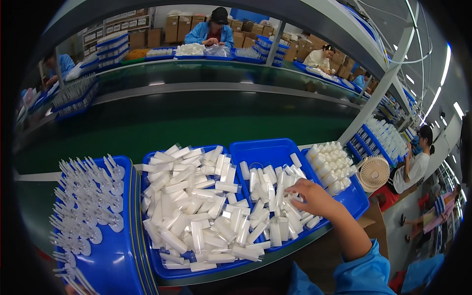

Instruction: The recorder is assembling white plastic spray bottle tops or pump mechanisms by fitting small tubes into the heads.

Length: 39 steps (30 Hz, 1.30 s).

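My right hand [314, 197] reaches into the middle blue tray [265, 150], fingers curled down onto a heap of small white plastic tubes [270, 201]. Whether it grips one I cannot tell. To its left, a second blue tray [152, 248] is piled with more white tubes and clear caps [196, 206]. My left hand is out of the picture; only a blue sleeve edge shows at the bottom.
A stack of blue trays [115, 255] at left holds upright clear wand parts [86, 196]. At right a tray carries standing white bottles [332, 164], beside a small fan [374, 172]. A green conveyor belt [196, 123] runs behind. Other people in blue coats work across it.
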Motion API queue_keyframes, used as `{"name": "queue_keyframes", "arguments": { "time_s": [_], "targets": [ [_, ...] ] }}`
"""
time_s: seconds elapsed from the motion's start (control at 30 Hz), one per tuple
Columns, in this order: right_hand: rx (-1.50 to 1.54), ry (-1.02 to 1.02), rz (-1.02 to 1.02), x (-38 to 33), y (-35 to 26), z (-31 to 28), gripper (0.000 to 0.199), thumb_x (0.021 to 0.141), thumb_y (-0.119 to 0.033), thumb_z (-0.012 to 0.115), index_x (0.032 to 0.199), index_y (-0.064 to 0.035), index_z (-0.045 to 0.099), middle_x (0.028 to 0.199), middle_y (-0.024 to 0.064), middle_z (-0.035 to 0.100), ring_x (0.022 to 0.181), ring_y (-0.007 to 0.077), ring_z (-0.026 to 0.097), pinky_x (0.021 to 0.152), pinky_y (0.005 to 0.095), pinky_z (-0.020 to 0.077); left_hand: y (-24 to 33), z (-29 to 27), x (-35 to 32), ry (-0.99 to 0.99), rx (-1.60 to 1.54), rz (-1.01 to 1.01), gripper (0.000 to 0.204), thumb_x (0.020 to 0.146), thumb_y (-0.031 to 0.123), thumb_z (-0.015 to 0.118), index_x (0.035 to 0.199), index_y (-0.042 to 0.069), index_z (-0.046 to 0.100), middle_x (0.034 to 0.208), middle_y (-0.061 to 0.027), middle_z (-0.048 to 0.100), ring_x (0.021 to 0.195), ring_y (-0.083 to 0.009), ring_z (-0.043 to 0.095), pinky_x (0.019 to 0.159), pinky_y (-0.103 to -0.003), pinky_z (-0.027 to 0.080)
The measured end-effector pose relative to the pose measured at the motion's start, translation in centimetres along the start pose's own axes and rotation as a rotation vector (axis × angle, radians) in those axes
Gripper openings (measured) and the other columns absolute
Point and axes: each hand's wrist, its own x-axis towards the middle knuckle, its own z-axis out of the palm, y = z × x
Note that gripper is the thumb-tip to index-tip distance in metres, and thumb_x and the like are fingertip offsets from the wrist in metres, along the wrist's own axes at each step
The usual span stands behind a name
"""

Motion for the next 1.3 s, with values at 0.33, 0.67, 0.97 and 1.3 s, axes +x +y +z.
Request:
{"name": "queue_keyframes", "arguments": {
  "time_s": [0.33, 0.67, 0.97, 1.3],
  "targets": [
    [0.390, 0.359, 0.108, 2.4, -3.1, 1.7, 0.030, 0.076, -0.005, 0.064, 0.100, -0.0032, 0.047, 0.084, 0.0094, 0.055, 0.056, 0.0139, 0.054, 0.050, 0.0240, 0.0423, 5.8, 10.4, -6.0, -0.417, -1.119, -0.742, 0.018, 0.076, -0.004, 0.063, 0.086, 0.002, 0.050, 0.086, -0.0130, 0.047, 0.074, -0.0243, 0.058, 0.065, -0.035, 0.054],
    [1.372, 0.009, 0.242, -1.2, -13.4, 2.5, 0.027, 0.089, -0.011, 0.053, 0.115, -0.0031, 0.050, 0.083, -0.0012, 0.048, 0.051, 0.0039, 0.043, 0.044, 0.0171, 0.0360, 6.4, 16.8, -4.8, -0.418, -0.893, -0.371, 0.011, 0.070, 0.002, 0.069, 0.079, 0.007, 0.068, 0.083, -0.0104, 0.060, 0.075, -0.0253, 0.059, 0.066, -0.032, 0.048],
    [1.634, -0.156, 0.292, -0.7, -13.2, 2.7, 0.026, 0.092, -0.017, 0.048, 0.115, -0.0038, 0.049, 0.077, 0.0009, 0.050, 0.054, 0.0064, 0.044, 0.049, 0.0180, 0.0354, 6.4, 17.2, -4.6, -0.411, -0.914, -0.348, 0.012, 0.070, 0.001, 0.068, 0.082, 0.005, 0.067, 0.084, -0.0118, 0.062, 0.075, -0.0271, 0.060, 0.067, -0.033, 0.048],
    [0.983, -0.256, 0.030, -2.0, -12.6, 1.0, 0.014, 0.089, -0.019, 0.053, 0.093, -0.0064, 0.047, 0.082, 0.0073, 0.052, 0.075, 0.0182, 0.049, 0.068, 0.0299, 0.0378, 5.4, 17.4, -4.8, -0.525, -0.953, -0.277, 0.012, 0.072, -0.004, 0.063, 0.081, 0.003, 0.066, 0.083, -0.0122, 0.060, 0.075, -0.0276, 0.060, 0.067, -0.033, 0.048]
  ]
}}
